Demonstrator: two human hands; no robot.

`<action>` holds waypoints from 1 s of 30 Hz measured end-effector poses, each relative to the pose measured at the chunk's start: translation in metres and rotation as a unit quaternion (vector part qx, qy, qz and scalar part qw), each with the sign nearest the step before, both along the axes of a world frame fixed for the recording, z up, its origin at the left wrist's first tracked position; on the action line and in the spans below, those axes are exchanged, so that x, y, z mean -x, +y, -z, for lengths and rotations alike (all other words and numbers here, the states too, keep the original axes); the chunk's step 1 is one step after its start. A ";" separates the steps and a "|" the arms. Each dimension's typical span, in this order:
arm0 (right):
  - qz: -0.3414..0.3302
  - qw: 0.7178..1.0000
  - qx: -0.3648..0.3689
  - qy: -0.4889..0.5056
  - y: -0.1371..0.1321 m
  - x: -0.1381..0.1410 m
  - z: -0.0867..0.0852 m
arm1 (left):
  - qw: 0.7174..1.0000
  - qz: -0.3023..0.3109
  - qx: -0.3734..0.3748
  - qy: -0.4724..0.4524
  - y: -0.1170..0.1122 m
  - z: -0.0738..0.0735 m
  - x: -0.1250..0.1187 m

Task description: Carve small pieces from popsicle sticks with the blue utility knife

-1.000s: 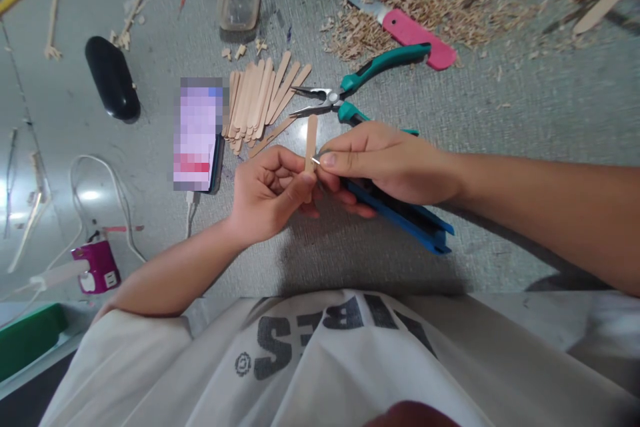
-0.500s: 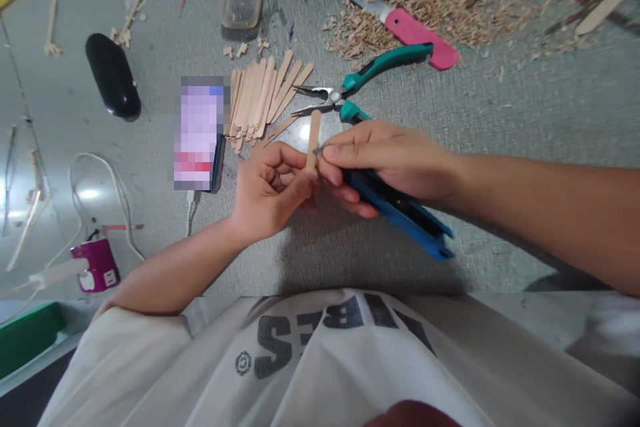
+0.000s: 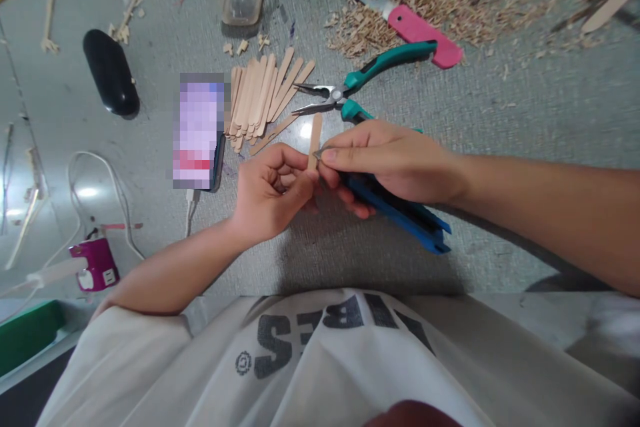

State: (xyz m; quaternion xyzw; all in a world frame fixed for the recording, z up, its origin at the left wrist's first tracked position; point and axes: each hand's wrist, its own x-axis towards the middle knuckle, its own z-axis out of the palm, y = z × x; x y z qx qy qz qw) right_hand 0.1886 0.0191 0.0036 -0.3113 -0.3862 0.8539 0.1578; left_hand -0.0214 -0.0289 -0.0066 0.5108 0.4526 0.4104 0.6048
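Note:
My left hand (image 3: 275, 192) pinches a wooden craft stick (image 3: 315, 133) near its lower end, thumb against the fingers. The stick stands nearly upright in view, its rounded tip pointing away from me. My right hand (image 3: 380, 160) is closed around a blue utility knife (image 3: 405, 213), whose handle slants down to the right below the palm. Its small grey blade tip (image 3: 317, 154) meets the right side of the stick, just above my left thumb. Most of the blade is hidden by my right thumb and fingers.
Beyond my hands lie a pile of craft sticks (image 3: 253, 97), teal-handled pliers (image 3: 337, 95) and a pink cutter (image 3: 425, 33) on wood shavings (image 3: 365, 33). To the left are a phone (image 3: 200, 133) on a cable, a black case (image 3: 111, 73) and a purple plug adapter (image 3: 95, 265).
The blade tip has shifted slightly left onto the stick, and the blue handle has moved up a little. My left hand keeps its pinch almost in place.

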 end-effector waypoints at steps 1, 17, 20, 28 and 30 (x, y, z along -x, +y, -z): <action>0.018 1.000 0.002 0.001 0.000 0.001 0.000 | 1.000 -0.001 0.002 0.001 0.000 0.000 0.000; 0.043 0.997 -0.053 -0.034 -0.004 0.010 -0.007 | 1.000 -0.014 0.001 -0.018 -0.002 0.003 0.000; 0.054 0.996 -0.048 -0.048 -0.004 0.010 -0.006 | 1.000 -0.009 -0.009 -0.028 -0.002 0.002 0.000; 0.091 0.994 -0.054 -0.037 -0.006 0.009 0.000 | 0.999 -0.020 -0.020 -0.041 -0.002 0.004 -0.001; 0.072 0.994 -0.076 -0.030 -0.007 0.009 0.000 | 0.998 -0.028 -0.024 -0.041 -0.002 0.005 -0.001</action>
